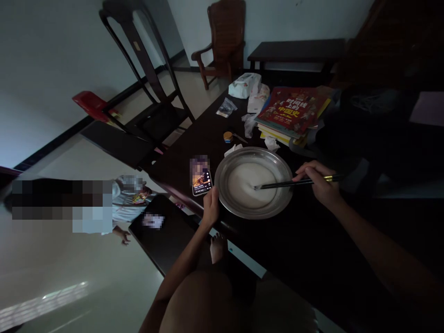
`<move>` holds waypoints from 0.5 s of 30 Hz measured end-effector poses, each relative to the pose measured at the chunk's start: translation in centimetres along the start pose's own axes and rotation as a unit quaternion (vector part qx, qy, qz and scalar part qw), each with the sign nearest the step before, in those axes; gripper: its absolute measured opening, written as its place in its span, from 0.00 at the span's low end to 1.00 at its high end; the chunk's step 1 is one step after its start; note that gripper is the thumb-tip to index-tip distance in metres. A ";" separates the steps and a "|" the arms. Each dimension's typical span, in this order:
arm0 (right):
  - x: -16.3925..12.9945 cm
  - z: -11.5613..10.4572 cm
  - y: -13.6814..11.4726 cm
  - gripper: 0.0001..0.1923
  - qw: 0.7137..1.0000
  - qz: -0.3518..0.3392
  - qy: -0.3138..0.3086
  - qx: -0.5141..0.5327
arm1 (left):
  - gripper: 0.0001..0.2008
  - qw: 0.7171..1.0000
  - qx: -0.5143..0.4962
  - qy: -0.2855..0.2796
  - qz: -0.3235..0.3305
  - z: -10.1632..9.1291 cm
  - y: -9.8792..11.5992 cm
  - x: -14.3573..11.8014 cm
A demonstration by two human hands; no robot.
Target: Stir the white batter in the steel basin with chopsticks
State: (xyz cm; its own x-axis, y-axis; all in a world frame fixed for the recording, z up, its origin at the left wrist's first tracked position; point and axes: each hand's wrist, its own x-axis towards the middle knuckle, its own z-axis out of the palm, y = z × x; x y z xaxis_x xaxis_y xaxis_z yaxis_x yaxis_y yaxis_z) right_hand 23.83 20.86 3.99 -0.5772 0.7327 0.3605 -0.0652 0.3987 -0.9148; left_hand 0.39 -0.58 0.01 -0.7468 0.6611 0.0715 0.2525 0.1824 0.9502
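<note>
A wide metal basin (277, 162) stands on the dark table, with a milky white liquid or batter (243, 182) in its bottom. My left hand (210, 208) grips the basin's rim at its near left side. In my right hand (321, 182) is a pair of black chopsticks (284, 184) with gold bands near the upper end. Their tips dip into the white mixture close to the middle, where a faint swirl shows. Left of the basin, close to my left fingers, lies a phone (201, 178) with its screen lit.
Behind the basin are a stack of books (294, 108), crumpled tissue (272, 144), a small round jar (228, 137) and plastic bags (244, 85). A person (128, 208) is at the left beside a low bench (166, 231). Wooden chairs (225, 41) stand farther back.
</note>
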 end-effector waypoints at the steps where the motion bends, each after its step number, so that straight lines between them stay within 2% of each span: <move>1: 0.0 0.0 0.0 0.15 1.000 -0.001 -0.008 0.005 | 0.30 1.000 0.000 -0.001 0.001 0.0 0.0 0.0; 5: 0.0 0.3 -0.2 0.14 0.997 -0.021 -0.064 -0.041 | 0.30 1.000 0.003 -0.001 0.002 0.0 -0.2 0.1; 9: 0.1 -0.1 0.0 0.14 1.000 -0.003 0.000 -0.025 | 0.31 1.000 0.004 -0.003 0.001 0.0 -0.3 0.0; 11: 0.1 -0.2 0.1 0.14 1.000 0.001 0.007 0.003 | 0.31 1.000 0.003 -0.004 0.001 0.0 -0.2 0.0; 15: 0.1 0.2 0.0 0.14 0.998 -0.022 -0.059 -0.020 | 0.31 1.000 0.005 0.000 0.000 -0.1 -0.1 0.0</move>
State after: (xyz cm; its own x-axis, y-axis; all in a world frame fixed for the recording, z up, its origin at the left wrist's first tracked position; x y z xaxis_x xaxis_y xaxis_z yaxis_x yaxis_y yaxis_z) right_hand 23.62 20.81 3.94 -0.6672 0.6440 0.3742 -0.0614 0.4532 -0.8893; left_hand 0.31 -0.67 -0.06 -0.7463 0.6617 0.0713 0.2583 0.1892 0.9474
